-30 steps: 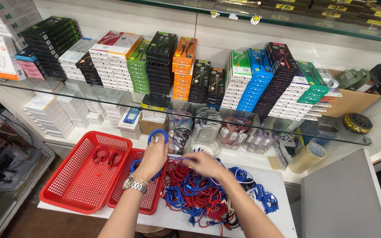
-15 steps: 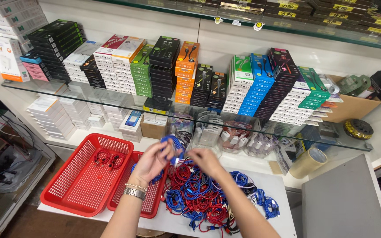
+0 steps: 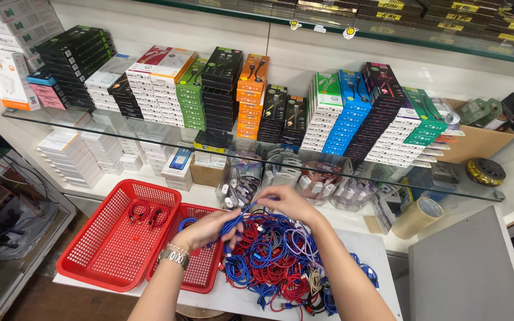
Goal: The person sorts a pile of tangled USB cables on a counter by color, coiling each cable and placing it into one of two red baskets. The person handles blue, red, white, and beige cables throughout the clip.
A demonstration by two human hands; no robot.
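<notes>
- Both hands meet above the near desk: the left hand [image 3: 209,229] has its fingers curled around a blue braided cable [image 3: 233,221], and the right hand [image 3: 287,202] pinches the far end of the same cable between thumb and fingertips, so each grip is closed on it.
- That blue cable runs taut between the two hands, just above the near-left edge of the cable heap.
- On the left wrist sits a metal-link wristwatch [image 3: 172,257], shiny and silver-toned.
- Under the hands lies a tangled heap of cables [image 3: 275,261], thin woven cords in red, blue, grey and pale pink, loosely coiled on the white desk [image 3: 382,261].
- Left of the heap stand two red plastic baskets with mesh-like perforated walls, side by side and touching.
- Inside the large basket [image 3: 99,252], the one furthest left, lie two small red coiled cables [image 3: 148,214] at its far end.
- Holding a blue coiled cable at its far corner, the smaller basket [image 3: 200,270] is partly covered by the left forearm.
- Beyond the hands, a glass shelf [image 3: 150,134] carries neat stacks of flat cardboard boxes [image 3: 352,113] in black, white, green, orange and blue.
- To the right, a roll of tan tape [image 3: 419,215] lies on the lower shelf.
</notes>
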